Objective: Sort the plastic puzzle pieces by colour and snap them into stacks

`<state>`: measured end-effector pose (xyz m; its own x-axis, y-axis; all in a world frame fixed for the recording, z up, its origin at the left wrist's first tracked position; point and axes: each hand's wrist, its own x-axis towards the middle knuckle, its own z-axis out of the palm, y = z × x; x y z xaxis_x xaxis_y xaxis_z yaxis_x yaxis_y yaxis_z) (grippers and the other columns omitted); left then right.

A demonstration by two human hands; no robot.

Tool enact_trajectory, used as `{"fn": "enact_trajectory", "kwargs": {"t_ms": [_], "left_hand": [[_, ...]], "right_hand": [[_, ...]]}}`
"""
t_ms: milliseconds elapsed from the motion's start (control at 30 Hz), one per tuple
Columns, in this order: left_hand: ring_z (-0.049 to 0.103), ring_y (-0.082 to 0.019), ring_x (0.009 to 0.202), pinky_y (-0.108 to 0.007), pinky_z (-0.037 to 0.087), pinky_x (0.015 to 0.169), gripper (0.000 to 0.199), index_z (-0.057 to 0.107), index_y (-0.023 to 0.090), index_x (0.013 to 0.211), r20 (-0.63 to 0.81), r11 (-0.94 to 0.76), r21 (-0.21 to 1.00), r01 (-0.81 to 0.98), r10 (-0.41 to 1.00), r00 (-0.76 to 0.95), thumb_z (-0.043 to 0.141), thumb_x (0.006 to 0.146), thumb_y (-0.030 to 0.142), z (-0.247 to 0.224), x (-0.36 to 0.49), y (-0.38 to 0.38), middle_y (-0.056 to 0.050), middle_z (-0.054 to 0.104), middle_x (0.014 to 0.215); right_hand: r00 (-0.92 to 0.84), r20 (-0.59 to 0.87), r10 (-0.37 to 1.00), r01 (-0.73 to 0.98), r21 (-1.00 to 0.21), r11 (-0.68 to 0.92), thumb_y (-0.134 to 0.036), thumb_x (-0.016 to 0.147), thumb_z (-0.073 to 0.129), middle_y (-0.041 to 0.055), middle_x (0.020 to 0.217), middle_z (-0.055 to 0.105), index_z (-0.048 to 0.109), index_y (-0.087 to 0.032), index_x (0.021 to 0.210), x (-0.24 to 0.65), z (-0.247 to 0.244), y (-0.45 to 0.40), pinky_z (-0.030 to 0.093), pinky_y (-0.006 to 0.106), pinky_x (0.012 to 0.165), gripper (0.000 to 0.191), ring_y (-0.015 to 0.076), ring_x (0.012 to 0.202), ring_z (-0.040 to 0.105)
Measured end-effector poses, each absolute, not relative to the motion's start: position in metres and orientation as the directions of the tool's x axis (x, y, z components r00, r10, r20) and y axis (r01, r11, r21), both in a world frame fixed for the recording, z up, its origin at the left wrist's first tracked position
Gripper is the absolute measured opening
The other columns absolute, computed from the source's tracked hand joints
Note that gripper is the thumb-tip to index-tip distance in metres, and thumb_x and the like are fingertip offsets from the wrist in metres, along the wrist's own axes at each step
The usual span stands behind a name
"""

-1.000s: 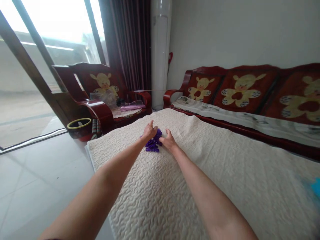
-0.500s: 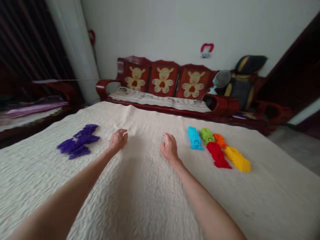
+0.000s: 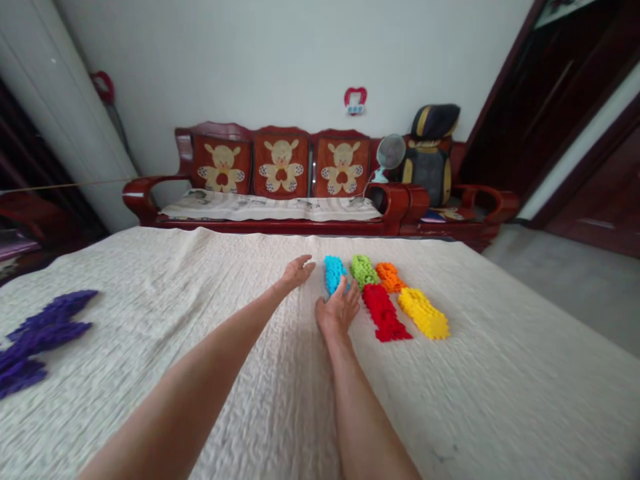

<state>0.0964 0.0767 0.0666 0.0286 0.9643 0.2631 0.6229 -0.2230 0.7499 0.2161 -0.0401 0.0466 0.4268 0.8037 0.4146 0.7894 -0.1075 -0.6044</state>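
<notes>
My right hand (image 3: 339, 309) reaches over the near end of a light blue bundle of small toothed pieces (image 3: 334, 270), fingers spread; whether it touches the bundle I cannot tell. Just left of that bundle, my left hand (image 3: 299, 271) is held with its fingers apart and nothing in them. A green bundle (image 3: 364, 271), an orange bundle (image 3: 391, 277), a red bundle (image 3: 384, 313) and a yellow bundle (image 3: 424, 313) lie close together to the right. Far off to the left sits a purple group of similar pieces (image 3: 47, 333), partly cut by the frame edge.
Everything lies on a cream quilted cover (image 3: 200, 300). Behind its far edge stands a dark red wooden sofa (image 3: 280, 225) with bear cushions. A small fan (image 3: 390, 157) and a massage seat cushion (image 3: 427, 170) are at the back right.
The view has turned to the right. Both hands have moved right toward the coloured bundles, the right one now at the light blue bundle. The purple pieces have slid toward the left edge of view.
</notes>
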Motion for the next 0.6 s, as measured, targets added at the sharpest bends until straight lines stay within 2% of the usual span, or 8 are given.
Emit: {"fn": "enact_trajectory", "kwargs": {"t_ms": [200, 300, 367, 467, 600], "left_hand": [[0.069, -0.022, 0.108, -0.030, 0.054, 0.094, 0.048, 0.063, 0.015, 0.133, 0.124, -0.107, 0.882, 0.460, 0.992, -0.008, 0.065, 0.087, 0.030, 0.071, 0.164, 0.125, -0.010, 0.073, 0.120], [0.072, -0.020, 0.096, -0.028, 0.057, 0.087, 0.048, 0.066, 0.018, 0.130, 0.013, -0.042, 0.920, 0.390, 0.997, 0.077, 0.069, 0.084, 0.031, 0.071, 0.174, 0.126, -0.006, 0.076, 0.111], [0.072, -0.020, 0.090, -0.028, 0.057, 0.083, 0.043, 0.070, 0.018, 0.122, -0.041, -0.013, 0.924, 0.382, 0.990, 0.132, 0.071, 0.081, 0.032, 0.072, 0.173, 0.120, -0.005, 0.077, 0.103], [0.071, -0.020, 0.091, -0.027, 0.057, 0.083, 0.039, 0.073, 0.018, 0.115, 0.011, -0.079, 0.919, 0.385, 0.984, 0.176, 0.070, 0.080, 0.033, 0.072, 0.164, 0.106, -0.005, 0.077, 0.102], [0.068, -0.018, 0.093, -0.025, 0.056, 0.084, 0.038, 0.072, 0.019, 0.116, 0.115, -0.179, 0.903, 0.391, 0.977, 0.182, 0.069, 0.080, 0.033, 0.071, 0.151, 0.084, -0.003, 0.075, 0.101]], "right_hand": [[0.481, 0.366, 0.797, 0.751, -0.641, -0.159, -0.016, 0.073, 0.059, 0.0257, 0.152, 0.038, 0.041, -0.013, 0.145, 0.227, 0.046, -0.031, 0.036, 0.054, 0.102, 0.074, 0.0401, 0.136, 0.039], [0.475, 0.348, 0.808, 0.755, -0.633, -0.172, -0.016, 0.071, 0.062, 0.0268, 0.148, 0.042, 0.041, -0.012, 0.145, 0.228, 0.043, -0.027, 0.035, 0.057, 0.101, 0.077, 0.0421, 0.131, 0.042], [0.462, 0.362, 0.809, 0.764, -0.626, -0.157, -0.014, 0.072, 0.061, 0.0266, 0.143, 0.047, 0.040, -0.012, 0.145, 0.226, 0.042, -0.026, 0.035, 0.056, 0.101, 0.077, 0.0402, 0.127, 0.045], [0.412, 0.395, 0.821, 0.775, -0.625, -0.088, -0.010, 0.076, 0.057, 0.0234, 0.132, 0.055, 0.037, -0.012, 0.145, 0.223, 0.042, -0.029, 0.038, 0.050, 0.099, 0.072, 0.0350, 0.119, 0.052], [0.377, 0.441, 0.814, 0.788, -0.615, -0.032, -0.011, 0.081, 0.054, 0.0201, 0.122, 0.059, 0.037, -0.012, 0.144, 0.219, 0.041, -0.033, 0.042, 0.045, 0.094, 0.065, 0.0319, 0.112, 0.056]]}}
